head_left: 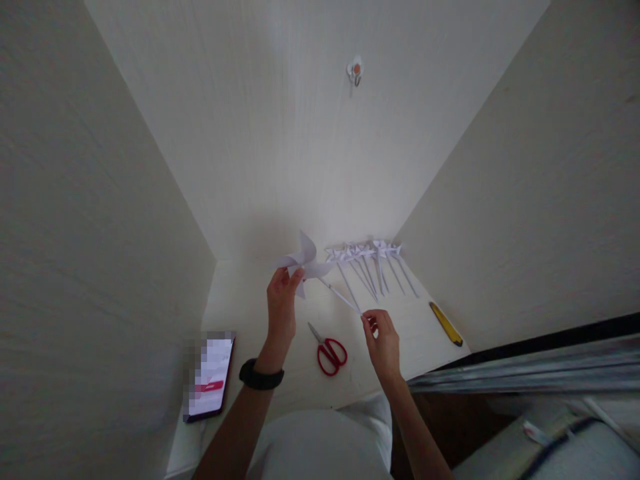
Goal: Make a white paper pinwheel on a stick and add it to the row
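Observation:
A white paper pinwheel point(307, 257) is held up above the white table between both hands. My left hand point(285, 297) pinches the blades near their centre, thumb on the near side. The thin white stick point(343, 298) slants down to the right from the blades, and my right hand point(383, 339) grips its lower end between thumb and fingertips. Below and between the hands lie scissors point(329, 352) with red handles, blades pointing away to the upper left. Several finished-looking paper pinwheels point(367, 252) with sticks lie in a row behind my right hand.
A phone point(213, 377) with a lit screen lies at the table's left edge. A yellow utility knife point(446, 325) rests along the right edge. Walls point(300, 133) enclose the table point(240, 300) at the back and both sides; a hook point(355, 70) hangs on the back wall.

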Demonstrator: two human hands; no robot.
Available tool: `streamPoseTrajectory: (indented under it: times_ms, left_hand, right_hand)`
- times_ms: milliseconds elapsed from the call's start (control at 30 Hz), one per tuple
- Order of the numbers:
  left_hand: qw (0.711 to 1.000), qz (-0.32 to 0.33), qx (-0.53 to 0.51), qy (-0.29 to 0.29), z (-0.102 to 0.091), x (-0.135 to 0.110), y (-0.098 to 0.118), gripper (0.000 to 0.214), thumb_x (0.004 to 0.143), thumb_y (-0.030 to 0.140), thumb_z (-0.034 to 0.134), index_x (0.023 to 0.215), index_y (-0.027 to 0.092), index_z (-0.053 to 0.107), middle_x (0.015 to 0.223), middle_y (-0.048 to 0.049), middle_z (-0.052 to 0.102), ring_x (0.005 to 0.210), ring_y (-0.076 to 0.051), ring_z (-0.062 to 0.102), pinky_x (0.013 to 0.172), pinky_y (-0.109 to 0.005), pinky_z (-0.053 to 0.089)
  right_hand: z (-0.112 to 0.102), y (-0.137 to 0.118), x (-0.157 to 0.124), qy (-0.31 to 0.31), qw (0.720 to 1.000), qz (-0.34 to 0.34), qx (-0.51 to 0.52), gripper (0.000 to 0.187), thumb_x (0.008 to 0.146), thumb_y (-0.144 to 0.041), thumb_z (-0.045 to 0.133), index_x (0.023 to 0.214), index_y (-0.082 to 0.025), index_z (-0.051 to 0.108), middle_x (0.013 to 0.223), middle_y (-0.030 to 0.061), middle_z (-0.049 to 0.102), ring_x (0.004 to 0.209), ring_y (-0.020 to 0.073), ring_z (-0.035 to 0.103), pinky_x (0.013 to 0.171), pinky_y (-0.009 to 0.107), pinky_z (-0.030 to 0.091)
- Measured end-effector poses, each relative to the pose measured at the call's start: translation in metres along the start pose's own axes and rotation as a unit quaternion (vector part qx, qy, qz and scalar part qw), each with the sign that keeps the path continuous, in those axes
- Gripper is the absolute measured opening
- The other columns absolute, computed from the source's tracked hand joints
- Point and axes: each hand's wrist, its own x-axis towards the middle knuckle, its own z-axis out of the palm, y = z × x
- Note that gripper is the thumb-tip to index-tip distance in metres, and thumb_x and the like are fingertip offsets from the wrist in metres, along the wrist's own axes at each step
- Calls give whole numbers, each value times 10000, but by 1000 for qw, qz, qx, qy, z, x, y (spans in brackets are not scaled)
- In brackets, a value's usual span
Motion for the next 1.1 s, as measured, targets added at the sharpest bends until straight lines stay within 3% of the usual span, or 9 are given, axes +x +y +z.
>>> streamPoseTrajectory:
  times_ms: [267, 1100]
  left_hand:
    - [1000, -4, 4, 9, -2, 0, 2, 236, 701, 353, 752, 847, 179, 688, 855, -10, 697, 789, -134, 605, 727, -255, 456]
    - [999, 1, -1, 37, -3, -3, 8, 280, 648, 360, 789, 848, 183, 710, 850, -7, 706, 779, -135, 616, 716, -262, 464]
  right_hand:
    - [-2, -3, -1, 1, 1000, -3, -5, 127, 947, -243, 465, 884, -198, 566, 840, 38, 590, 680, 146, 570, 609, 271, 494]
    - [-4, -9, 2, 14, 1000, -16, -10, 137, 943, -264, 466, 883, -208, 575, 843, 41, 605, 692, 151, 586, 597, 271, 501]
